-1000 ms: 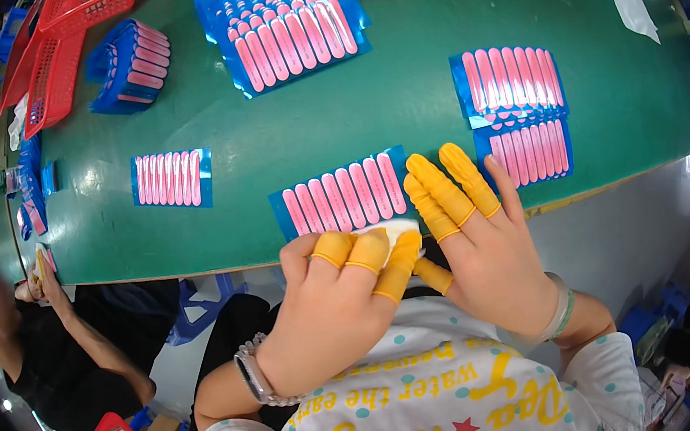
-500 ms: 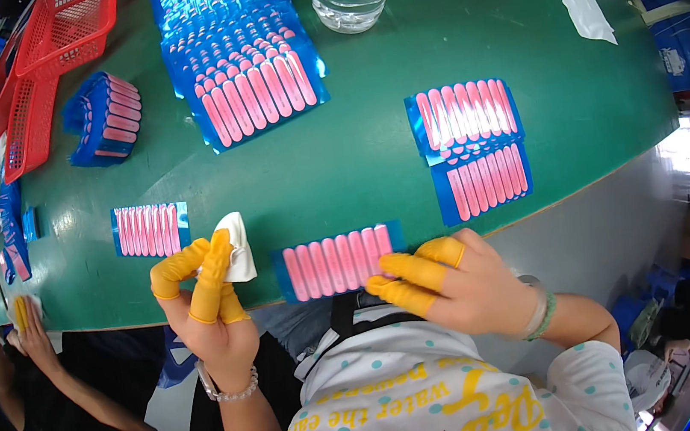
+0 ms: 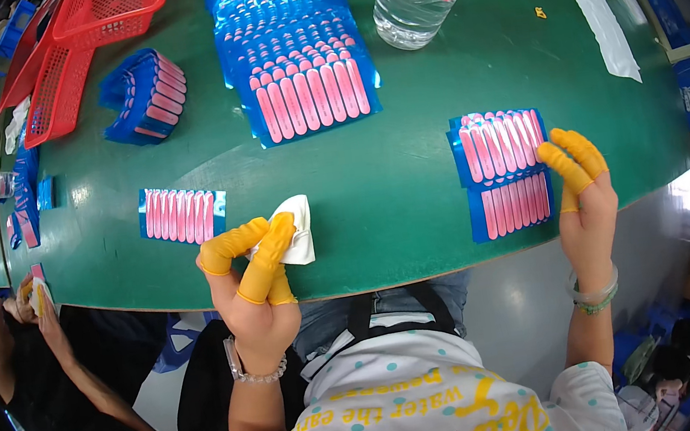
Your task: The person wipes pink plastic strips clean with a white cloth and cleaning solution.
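Note:
My left hand (image 3: pixel 253 291), with yellow finger cots on, pinches a folded white cloth (image 3: pixel 302 234) just above the near table edge. To its left lies a single blue sheet (image 3: pixel 181 214) bearing a row of pink rounded strips. My right hand (image 3: pixel 586 203), also in yellow finger cots, has its fingers stretched out at the right edge of the upper sheet in a small overlapping pile (image 3: pixel 502 146) of such sheets. The fingertips touch or hover over that edge; which, I cannot tell. Below it, a lower sheet (image 3: pixel 518 205) of the pile shows.
A long fanned stack of sheets (image 3: pixel 314 103) lies farther back on the green table (image 3: pixel 393 184). A curled bundle of sheets (image 3: pixel 145 98), red baskets (image 3: pixel 58 91) and a water bottle (image 3: pixel 413 0) stand around it. At the far left, another person (image 3: pixel 54 372) works.
My right hand has moved right and away from me, carrying the pink-stripped sheet from the near edge to the small pile and letting go. My left hand still holds the cloth.

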`<move>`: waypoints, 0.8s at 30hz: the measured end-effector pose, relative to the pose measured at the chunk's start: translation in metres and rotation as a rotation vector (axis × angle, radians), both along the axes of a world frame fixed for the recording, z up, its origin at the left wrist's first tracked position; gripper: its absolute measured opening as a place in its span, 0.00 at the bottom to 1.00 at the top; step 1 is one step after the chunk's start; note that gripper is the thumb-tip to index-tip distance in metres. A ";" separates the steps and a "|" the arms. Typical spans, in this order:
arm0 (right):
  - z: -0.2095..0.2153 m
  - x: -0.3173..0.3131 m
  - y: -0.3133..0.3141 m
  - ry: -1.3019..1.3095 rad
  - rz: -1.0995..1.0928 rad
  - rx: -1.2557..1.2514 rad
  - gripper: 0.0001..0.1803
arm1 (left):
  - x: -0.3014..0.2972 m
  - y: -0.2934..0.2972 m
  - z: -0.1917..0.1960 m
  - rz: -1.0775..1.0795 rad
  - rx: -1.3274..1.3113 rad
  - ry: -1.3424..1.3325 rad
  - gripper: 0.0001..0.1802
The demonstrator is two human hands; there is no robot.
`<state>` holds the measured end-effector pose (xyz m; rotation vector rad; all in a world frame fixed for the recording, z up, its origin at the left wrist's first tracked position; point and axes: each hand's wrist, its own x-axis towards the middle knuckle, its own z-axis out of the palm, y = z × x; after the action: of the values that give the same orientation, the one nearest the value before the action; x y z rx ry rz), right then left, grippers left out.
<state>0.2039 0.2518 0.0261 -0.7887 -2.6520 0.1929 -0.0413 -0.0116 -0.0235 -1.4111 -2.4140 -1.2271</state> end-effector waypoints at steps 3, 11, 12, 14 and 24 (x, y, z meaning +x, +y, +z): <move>0.011 -0.009 0.005 0.140 -0.066 -0.117 0.21 | 0.000 0.008 0.001 -0.031 0.085 -0.080 0.20; 0.022 -0.157 0.077 0.619 0.252 -0.900 0.78 | 0.014 0.025 0.019 -0.197 0.244 -0.533 0.24; 0.022 -0.166 0.077 0.625 0.273 -0.900 0.78 | 0.019 0.028 0.022 -0.229 0.328 -0.774 0.24; 0.021 -0.184 0.075 0.634 0.290 -0.809 0.50 | 0.027 0.033 0.024 -0.314 0.516 -1.222 0.23; 0.052 -0.143 0.058 0.398 0.367 -0.366 0.40 | 0.012 0.042 0.025 -0.229 0.744 -1.592 0.19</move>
<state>0.0610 0.3096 0.0778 -0.3065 -2.3761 0.8559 -0.0292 0.0300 0.0011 -0.3393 -1.5463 -3.6631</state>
